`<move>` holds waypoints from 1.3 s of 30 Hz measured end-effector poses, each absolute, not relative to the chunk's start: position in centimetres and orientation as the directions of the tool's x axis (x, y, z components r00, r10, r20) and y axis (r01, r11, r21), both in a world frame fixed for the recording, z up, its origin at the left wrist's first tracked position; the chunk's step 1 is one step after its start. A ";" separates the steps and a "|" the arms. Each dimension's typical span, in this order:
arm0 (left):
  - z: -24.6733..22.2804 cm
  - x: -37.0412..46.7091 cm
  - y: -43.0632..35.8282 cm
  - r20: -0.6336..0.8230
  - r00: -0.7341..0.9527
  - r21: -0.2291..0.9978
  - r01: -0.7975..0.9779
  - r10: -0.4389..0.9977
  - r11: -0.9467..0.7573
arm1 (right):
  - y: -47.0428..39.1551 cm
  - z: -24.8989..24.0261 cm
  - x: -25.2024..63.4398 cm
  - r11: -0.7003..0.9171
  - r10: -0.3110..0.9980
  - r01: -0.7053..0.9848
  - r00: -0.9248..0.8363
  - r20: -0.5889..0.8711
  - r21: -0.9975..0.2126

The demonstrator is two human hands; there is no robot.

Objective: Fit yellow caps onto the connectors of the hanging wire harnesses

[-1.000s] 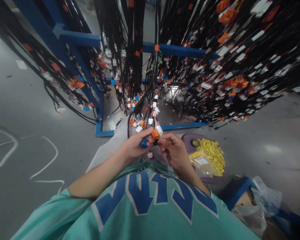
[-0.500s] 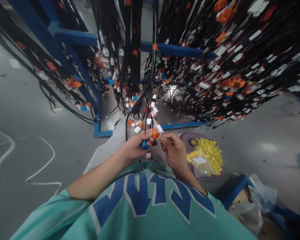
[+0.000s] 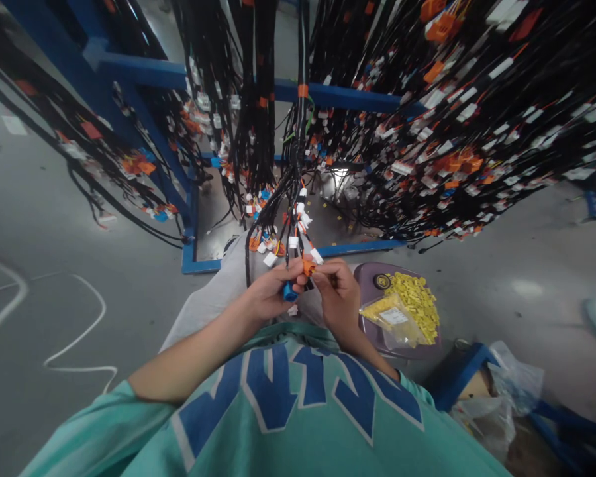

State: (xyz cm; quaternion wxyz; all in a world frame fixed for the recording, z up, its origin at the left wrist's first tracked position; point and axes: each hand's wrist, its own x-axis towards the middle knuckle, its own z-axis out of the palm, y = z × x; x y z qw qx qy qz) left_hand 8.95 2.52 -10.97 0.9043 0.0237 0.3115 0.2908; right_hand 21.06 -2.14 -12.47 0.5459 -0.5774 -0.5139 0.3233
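Our left hand (image 3: 273,289) holds the orange plug (image 3: 308,267) in front of us, and our right hand (image 3: 338,295), pinched narrow, touches its side. Near both hands is the blue plug (image 3: 289,291).

Grey floor (image 3: 144,305), smooth, pale glare (image 3: 526,288) at right. Blue metal rack (image 3: 347,97) stands ahead. White cord (image 3: 103,306) curls loosely at left. Purple stool (image 3: 367,285) at right; near it, blue metal stand (image 3: 464,376), clear plastic bag (image 3: 519,381) against it.
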 end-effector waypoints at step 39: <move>-10.3 7.4 3.0 -0.584 0.539 0.538 -0.304 0.608 0.786 | -1.1 -13.6 24.3 -0.332 0.908 -0.660 -0.031 -0.417 -0.674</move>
